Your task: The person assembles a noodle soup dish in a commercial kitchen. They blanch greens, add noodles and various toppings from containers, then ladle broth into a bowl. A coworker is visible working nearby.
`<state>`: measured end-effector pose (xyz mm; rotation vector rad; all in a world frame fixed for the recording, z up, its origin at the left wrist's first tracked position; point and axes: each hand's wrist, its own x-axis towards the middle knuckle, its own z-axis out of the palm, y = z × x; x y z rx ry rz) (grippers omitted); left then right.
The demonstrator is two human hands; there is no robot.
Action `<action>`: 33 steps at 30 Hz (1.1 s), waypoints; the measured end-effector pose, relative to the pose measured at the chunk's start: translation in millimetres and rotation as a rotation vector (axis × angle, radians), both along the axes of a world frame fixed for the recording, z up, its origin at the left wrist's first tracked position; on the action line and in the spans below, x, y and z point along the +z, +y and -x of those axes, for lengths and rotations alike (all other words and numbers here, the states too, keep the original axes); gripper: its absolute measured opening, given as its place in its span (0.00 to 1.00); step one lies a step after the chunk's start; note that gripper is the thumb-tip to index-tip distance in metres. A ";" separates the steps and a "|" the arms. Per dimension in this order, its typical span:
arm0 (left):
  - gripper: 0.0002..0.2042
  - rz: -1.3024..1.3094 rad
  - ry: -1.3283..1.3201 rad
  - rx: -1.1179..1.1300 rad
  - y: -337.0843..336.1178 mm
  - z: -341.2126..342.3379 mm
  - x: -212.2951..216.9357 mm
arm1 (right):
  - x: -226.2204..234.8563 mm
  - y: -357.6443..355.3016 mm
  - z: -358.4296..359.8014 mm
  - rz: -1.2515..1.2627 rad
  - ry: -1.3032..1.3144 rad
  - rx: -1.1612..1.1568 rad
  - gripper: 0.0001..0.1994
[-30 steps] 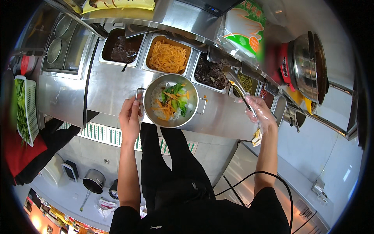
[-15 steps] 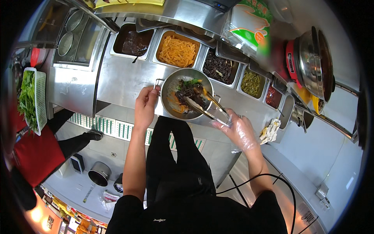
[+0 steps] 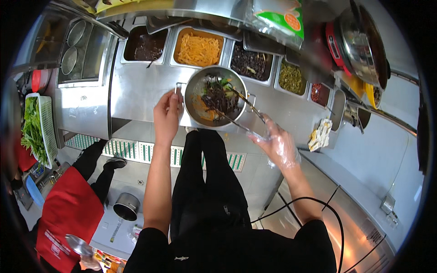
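Observation:
My bare left hand point(image 3: 167, 111) is closed on the left loop handle of a two-handled steel pot point(image 3: 205, 73) at the counter's front edge. Inside lies a food mix point(image 3: 217, 97) of dark shreds, orange strips and some green leaves. A clear plastic glove covers my right hand point(image 3: 278, 144), which grips metal tongs point(image 3: 251, 105). The arms of the tongs reach over the pot's right side and stand apart, their tips down in the food.
Behind the pot, inset trays hold dark sauce point(image 3: 144, 47), orange strips point(image 3: 199, 49), dark shreds point(image 3: 248, 63), green pieces point(image 3: 292, 76) and red bits point(image 3: 319, 93). A crumpled cloth point(image 3: 320, 135) lies at right. At left are a greens basket point(image 3: 48, 127) and a person in red point(image 3: 73, 214).
The tongs' arms have spread wider, and their tips have shifted left within the food. My left hand stays at the handle. The person in red has come further into view.

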<state>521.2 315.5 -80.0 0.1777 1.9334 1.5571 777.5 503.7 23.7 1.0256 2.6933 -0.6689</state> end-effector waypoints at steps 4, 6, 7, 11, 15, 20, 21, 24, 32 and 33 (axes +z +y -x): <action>0.16 0.046 0.135 -0.059 1.5 6.0 0.5 | -8.7 1.2 -4.2 -0.001 0.000 -0.021 0.37; 0.15 0.027 0.076 -0.076 -2.0 5.2 -2.6 | -8.9 -5.7 -13.5 0.008 0.031 -0.056 0.38; 0.15 0.009 0.073 -0.090 -5.3 6.3 -8.6 | -9.6 -9.2 -18.2 0.036 0.015 -0.085 0.37; 0.15 0.065 0.079 -0.114 -3.5 4.6 -1.3 | -11.2 -5.5 -28.1 0.215 0.055 -0.250 0.37; 0.14 0.078 0.160 -0.101 -7.6 -21.3 12.1 | 0.6 3.2 -54.9 0.450 0.247 -0.520 0.35; 0.13 0.053 0.088 0.010 -11.4 -65.6 30.6 | -4.7 53.3 -116.0 0.460 0.398 -0.725 0.32; 0.13 0.080 0.077 0.035 -13.5 -76.9 29.8 | 3.7 70.1 -120.1 0.464 0.471 -0.706 0.30; 0.12 0.094 0.053 0.076 -15.8 -114.0 33.1 | 19.5 137.3 -137.0 0.192 0.061 -0.522 0.36; 0.11 0.120 -0.015 0.187 20.7 -235.3 40.7 | -38.4 255.9 -84.1 -0.019 -0.219 -0.043 0.38; 0.11 0.100 -0.023 0.224 27.7 -249.4 44.7 | -48.3 262.2 -79.9 -0.001 -0.216 -0.039 0.38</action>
